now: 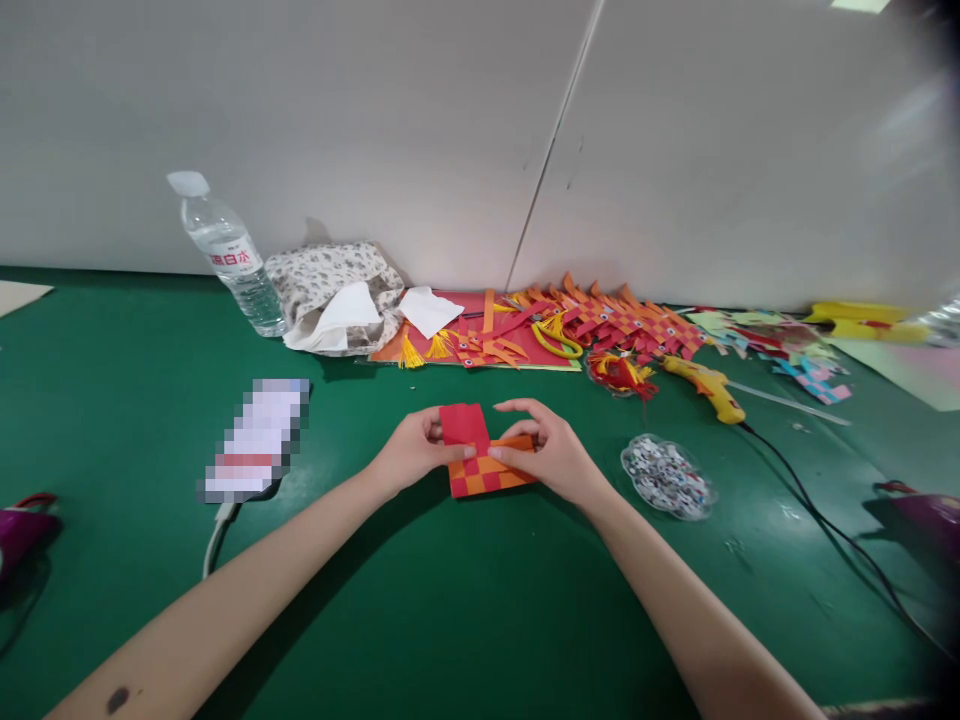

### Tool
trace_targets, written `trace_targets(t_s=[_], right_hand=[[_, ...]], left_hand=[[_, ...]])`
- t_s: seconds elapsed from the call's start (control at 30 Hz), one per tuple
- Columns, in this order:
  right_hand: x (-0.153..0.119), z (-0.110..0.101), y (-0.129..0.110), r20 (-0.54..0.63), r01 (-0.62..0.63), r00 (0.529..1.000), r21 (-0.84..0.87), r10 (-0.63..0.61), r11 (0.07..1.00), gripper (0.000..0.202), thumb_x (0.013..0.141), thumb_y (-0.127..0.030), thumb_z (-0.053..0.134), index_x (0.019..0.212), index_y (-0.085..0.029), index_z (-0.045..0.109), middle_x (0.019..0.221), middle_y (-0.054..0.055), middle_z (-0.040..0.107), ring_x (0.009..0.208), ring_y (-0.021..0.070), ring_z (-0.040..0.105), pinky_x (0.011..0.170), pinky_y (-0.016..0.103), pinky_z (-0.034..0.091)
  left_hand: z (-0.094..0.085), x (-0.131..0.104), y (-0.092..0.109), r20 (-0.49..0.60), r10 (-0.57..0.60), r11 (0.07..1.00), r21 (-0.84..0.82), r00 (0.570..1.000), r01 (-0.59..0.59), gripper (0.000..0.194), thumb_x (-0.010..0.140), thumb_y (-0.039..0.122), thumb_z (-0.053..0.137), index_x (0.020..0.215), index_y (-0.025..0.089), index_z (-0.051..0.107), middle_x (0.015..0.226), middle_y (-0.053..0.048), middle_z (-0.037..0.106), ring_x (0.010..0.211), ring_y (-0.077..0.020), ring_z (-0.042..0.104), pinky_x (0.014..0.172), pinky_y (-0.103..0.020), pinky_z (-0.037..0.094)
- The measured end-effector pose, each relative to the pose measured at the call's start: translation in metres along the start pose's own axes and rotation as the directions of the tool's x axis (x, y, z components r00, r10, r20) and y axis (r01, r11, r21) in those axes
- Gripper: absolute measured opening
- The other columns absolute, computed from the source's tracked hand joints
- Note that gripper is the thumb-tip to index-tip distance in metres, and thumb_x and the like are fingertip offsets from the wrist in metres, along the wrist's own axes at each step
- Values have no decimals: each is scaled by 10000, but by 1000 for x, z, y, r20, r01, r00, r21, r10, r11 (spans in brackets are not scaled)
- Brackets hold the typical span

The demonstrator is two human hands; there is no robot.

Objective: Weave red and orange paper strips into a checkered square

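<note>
A small piece of woven red and orange paper (480,478) is held up just over the green table, with a plain red flap standing out at its upper left. My left hand (411,452) pinches its left side, thumb in front and fingers behind. On the right, my right hand (551,452) grips the orange strips between thumb and fingers, its index finger raised and bent. A clear dish of googly eyes (667,478) lies to the right of my right hand. Fingertips behind the paper are partly hidden.
At the back stand a water bottle (234,258) and a tissue bag (330,285). Finished woven paper fish (622,322) are piled by the wall. A yellow glue gun (705,388) with a black cord (810,505) lies right; a phone (259,440) on a cable lies left.
</note>
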State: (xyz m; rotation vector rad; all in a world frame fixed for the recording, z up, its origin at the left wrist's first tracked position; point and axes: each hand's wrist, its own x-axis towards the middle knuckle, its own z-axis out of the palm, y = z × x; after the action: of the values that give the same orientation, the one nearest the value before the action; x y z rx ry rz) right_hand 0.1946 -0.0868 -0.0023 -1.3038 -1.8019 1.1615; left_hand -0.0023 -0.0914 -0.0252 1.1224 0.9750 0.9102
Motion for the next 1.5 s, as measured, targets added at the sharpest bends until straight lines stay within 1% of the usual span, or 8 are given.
trace_targets(t_s=[0.13, 0.23, 0.33, 0.43, 0.73, 1.07, 1.33, 1.5], right_hand=[[0, 1, 0, 7, -3, 1000, -93, 4, 996, 432, 683, -285, 686, 1085, -242, 533, 711, -10, 677, 667, 176, 644, 595, 262, 452], [-1, 4, 0, -50, -20, 999, -183, 11, 983, 411, 684, -269, 669, 1075, -250, 544, 704, -18, 682, 680, 179, 648, 636, 272, 453], [-1, 6, 0, -72, -12, 997, -220, -4, 975, 399, 683, -258, 653, 1068, -256, 546, 709, -24, 686, 674, 175, 645, 642, 270, 454], [-2, 8, 1, -68, 4, 997, -232, -20, 973, 393, 688, -253, 641, 1067, -261, 536, 705, -30, 683, 661, 172, 641, 625, 262, 448], [-1, 8, 1, -59, 40, 997, -272, -58, 962, 387, 691, -218, 639, 1061, -264, 535, 715, -39, 669, 699, 160, 639, 691, 263, 443], [-1, 8, 9, -48, 82, 993, -374, -107, 924, 356, 720, -243, 634, 1058, -282, 532, 747, -36, 650, 678, 159, 605, 667, 271, 435], [2, 4, 12, -120, 91, 975, -557, -188, 826, 358, 702, -237, 650, 1039, -233, 530, 804, 0, 578, 779, 178, 542, 668, 282, 416], [1, 5, 15, -113, 125, 968, -556, -223, 822, 361, 709, -237, 653, 1046, -238, 523, 841, 11, 567, 808, 186, 533, 707, 306, 437]], left_hand=[[-3, 0, 1, -84, 113, 975, 201, 990, -94, 485, 635, 248, 744, 1064, 157, 537, 997, -90, 654, 864, -194, 635, 731, -315, 515], [-9, -3, 9, -224, 411, 817, 520, 884, -248, 427, 705, 262, 676, 1092, 192, 510, 1122, -90, 562, 951, -193, 573, 673, -264, 484], [-13, -7, 17, -36, 512, 577, 754, 859, -313, 149, 785, 298, 593, 891, 194, 578, 880, -34, 581, 773, -149, 554, 612, -233, 421], [-13, -10, 17, 202, 451, 352, 855, 869, -382, 221, 796, 395, 583, 701, 196, 576, 704, -4, 566, 687, -137, 524, 559, -227, 341], [-10, -9, 3, 328, 274, 310, 860, 904, -406, 232, 786, 427, 595, 734, 203, 558, 723, 9, 609, 675, -138, 540, 534, -225, 321], [-11, -11, -1, 648, 331, 45, 715, 686, -698, 261, 914, 217, 397, 1000, 206, 643, 990, -67, 675, 938, -189, 596, 817, -305, 449], [-11, -9, -6, 693, 410, -112, 684, 593, -721, 223, 910, 222, 424, 941, 177, 640, 900, -42, 693, 856, -152, 627, 747, -268, 488], [-11, -9, -5, 683, 396, -115, 700, 614, -705, 211, 903, 219, 436, 982, 221, 631, 924, -13, 687, 834, -147, 621, 696, -259, 482]])
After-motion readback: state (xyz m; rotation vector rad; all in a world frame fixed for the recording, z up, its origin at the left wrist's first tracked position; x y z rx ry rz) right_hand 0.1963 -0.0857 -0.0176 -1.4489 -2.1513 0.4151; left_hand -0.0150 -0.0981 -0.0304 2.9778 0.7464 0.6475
